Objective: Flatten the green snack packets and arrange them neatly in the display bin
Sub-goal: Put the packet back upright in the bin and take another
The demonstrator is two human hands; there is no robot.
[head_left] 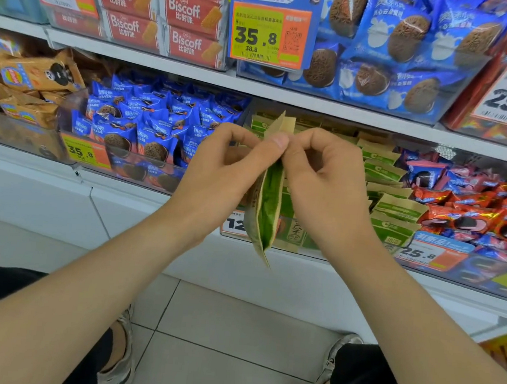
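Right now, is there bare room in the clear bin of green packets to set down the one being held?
The left hand, right hand and held green packet hide the clear bin's middle. Its right side is packed with stacked green packets; blue wrappers and red wrappers crowd both neighbours. Only the white ledge below shows bare.

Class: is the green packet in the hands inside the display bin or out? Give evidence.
Out: the left hand and right hand pinch the green packet, hanging it before the display bin.
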